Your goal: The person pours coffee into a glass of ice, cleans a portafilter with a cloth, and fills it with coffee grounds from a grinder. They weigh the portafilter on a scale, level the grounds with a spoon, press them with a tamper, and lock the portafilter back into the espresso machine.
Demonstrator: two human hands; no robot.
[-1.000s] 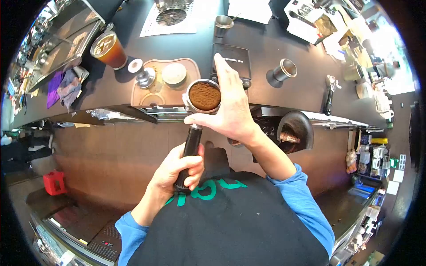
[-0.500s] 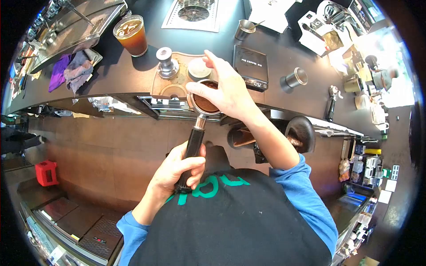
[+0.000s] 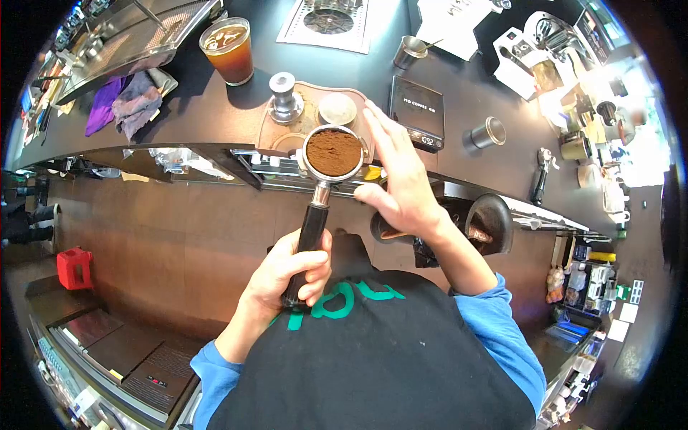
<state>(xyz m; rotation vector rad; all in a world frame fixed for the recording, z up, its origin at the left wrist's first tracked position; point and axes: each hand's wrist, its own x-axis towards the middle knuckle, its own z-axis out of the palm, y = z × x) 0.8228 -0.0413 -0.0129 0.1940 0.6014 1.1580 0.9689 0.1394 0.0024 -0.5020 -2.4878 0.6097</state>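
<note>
My left hand [image 3: 294, 272] is wrapped round the black handle of a portafilter [image 3: 313, 228], held level in front of the counter edge. Loose brown coffee grounds [image 3: 334, 152] fill its basket up near the rim. Beside the basket's right side is my right hand [image 3: 401, 172], open with fingers stretched out and thumb apart, holding nothing. Just beyond the basket, a tan tamping mat [image 3: 315, 92] carries a metal tamper [image 3: 284, 99] and a round pale-topped piece [image 3: 337, 110].
A black coffee scale [image 3: 417, 107] lies right of the mat, near a metal dosing cup [image 3: 489, 132]. Another portafilter [image 3: 542, 175] rests farther right. A glass of iced coffee [image 3: 228, 51] and crumpled cloths [image 3: 135, 106] are at left. Below the counter edge sits a dark round bin [image 3: 489, 223].
My right hand has moved off the top of the basket, to the right and toward me, uncovering the grounds. My left hand keeps its grip on the portafilter. The view has shifted slightly.
</note>
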